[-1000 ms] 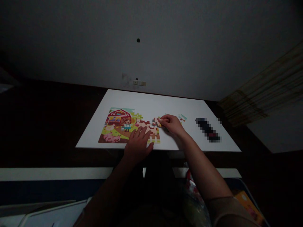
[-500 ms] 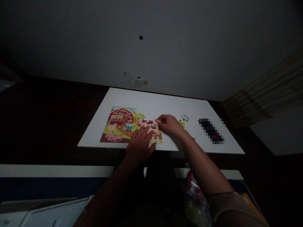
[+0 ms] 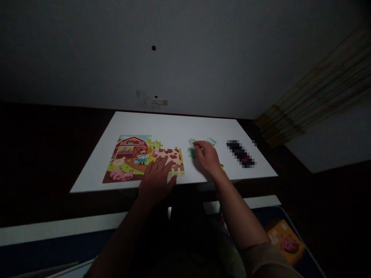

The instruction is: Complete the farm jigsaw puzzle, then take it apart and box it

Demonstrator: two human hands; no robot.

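Note:
A partly assembled jigsaw puzzle (image 3: 130,152) with a barn, a farmer, pigs and a cow lies on the left half of the white table. My left hand (image 3: 156,177) rests flat on its lower right part, fingers spread, covering some of the cow and fence. To the right of the puzzle, my right hand (image 3: 207,156) hovers above loose jigsaw pieces, its fingers bent and apart with nothing visible in them. A pale green piece (image 3: 191,152) sits beside its fingertips. Another loose piece (image 3: 212,141) shows just past the knuckles.
The white table (image 3: 179,125) stands before a grey wall. A blurred-out dark object (image 3: 240,153) lies on its right side. At lower right, a yellow box (image 3: 286,241) rests on a blue surface. A striped curtain (image 3: 292,104) hangs at right.
My right hand has left the cow's right edge and moved right to the loose pieces. The left hand stays on the puzzle. The whole view has shifted slightly.

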